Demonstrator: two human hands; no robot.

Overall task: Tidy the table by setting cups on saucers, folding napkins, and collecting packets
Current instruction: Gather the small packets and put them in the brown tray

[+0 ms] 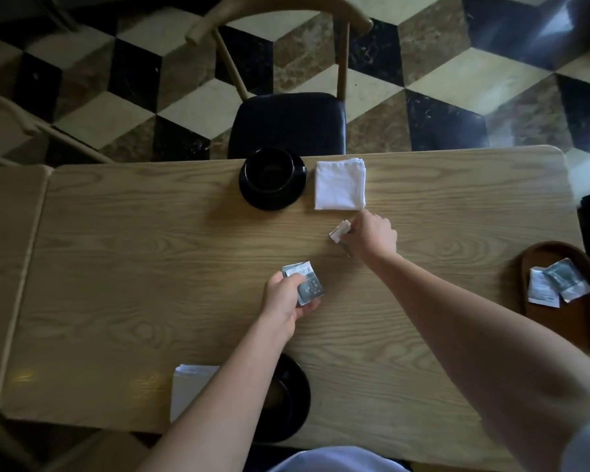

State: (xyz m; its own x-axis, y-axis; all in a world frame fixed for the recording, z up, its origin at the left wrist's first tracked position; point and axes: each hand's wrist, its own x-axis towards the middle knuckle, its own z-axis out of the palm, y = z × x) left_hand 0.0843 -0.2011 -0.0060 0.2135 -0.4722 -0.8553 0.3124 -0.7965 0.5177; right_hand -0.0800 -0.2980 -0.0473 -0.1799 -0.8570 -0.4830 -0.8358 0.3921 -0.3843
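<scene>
My left hand [286,299] grips a grey-green packet [305,282] just above the middle of the wooden table [116,267]. My right hand [372,235] pinches another packet [338,232] edge-on, just below a folded white napkin [339,183]. A black cup [269,170] stands on a black saucer [295,195] at the far edge, left of that napkin. A second black cup on its saucer [295,396] sits at the near edge, partly hidden by my left forearm. Beside it lies another white napkin [188,386].
A brown oval tray [559,253] at the table's right edge holds two or three packets [556,284]. A wooden chair with a black seat [286,124] stands across the table. Another table [4,267] adjoins on the left.
</scene>
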